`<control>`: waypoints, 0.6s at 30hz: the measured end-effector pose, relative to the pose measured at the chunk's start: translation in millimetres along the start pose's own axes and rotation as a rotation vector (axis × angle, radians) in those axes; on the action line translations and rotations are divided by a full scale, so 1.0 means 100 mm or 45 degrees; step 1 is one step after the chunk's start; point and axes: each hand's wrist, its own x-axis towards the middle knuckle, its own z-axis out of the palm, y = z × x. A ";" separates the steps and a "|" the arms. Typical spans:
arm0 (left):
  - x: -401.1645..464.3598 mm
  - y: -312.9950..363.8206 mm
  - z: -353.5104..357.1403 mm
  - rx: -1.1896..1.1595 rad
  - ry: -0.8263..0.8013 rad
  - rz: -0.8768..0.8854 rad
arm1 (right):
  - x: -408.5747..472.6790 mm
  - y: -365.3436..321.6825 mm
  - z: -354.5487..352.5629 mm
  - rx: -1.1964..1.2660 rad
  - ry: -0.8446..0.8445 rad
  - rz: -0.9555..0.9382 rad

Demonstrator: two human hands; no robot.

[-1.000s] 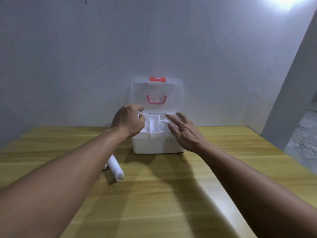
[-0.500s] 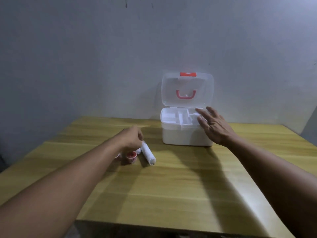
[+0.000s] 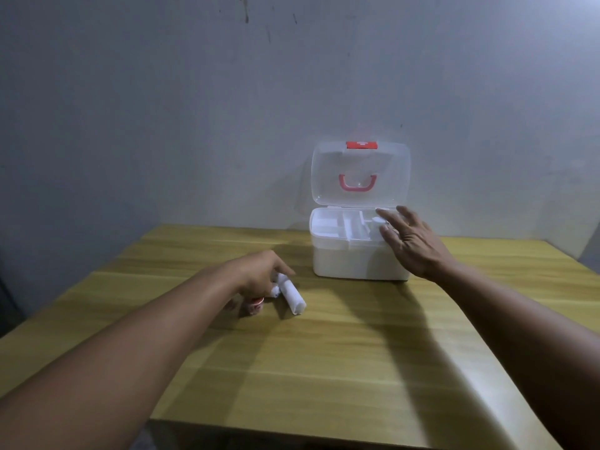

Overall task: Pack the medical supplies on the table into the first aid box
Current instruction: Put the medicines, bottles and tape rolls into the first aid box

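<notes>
Surface (image 3: 324, 368): near edge at 6 o'clock, bare wood across the foreground; left and right edges in view.
Left hand (image 3: 259, 276): fingers curled down over a small cluster of supplies; whether it grips any cannot be told.
Supplies: one white gauze roll (image 3: 293, 295) lying flat, touching the fingertips; one small red-and-white item (image 3: 255, 305) under the hand; other pieces hidden.
Right hand (image 3: 410, 245): open, fingers spread, at the box's 3 o'clock rim.
First aid box (image 3: 344, 261): one, at 12 o'clock, lid (image 3: 360, 173) upright, tray compartments exposed.

No legible txt; red latch (image 3: 361, 145) mark too blurred.
</notes>
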 end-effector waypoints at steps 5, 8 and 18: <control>0.07 0.05 0.12 0.003 0.100 0.005 | 0.01 0.02 0.01 0.015 -0.003 0.007; 0.11 0.09 0.14 0.178 0.215 0.041 | 0.01 0.03 0.01 0.019 0.003 0.000; 0.07 0.33 -0.40 0.073 0.452 0.313 | 0.01 0.04 0.03 0.038 0.009 -0.004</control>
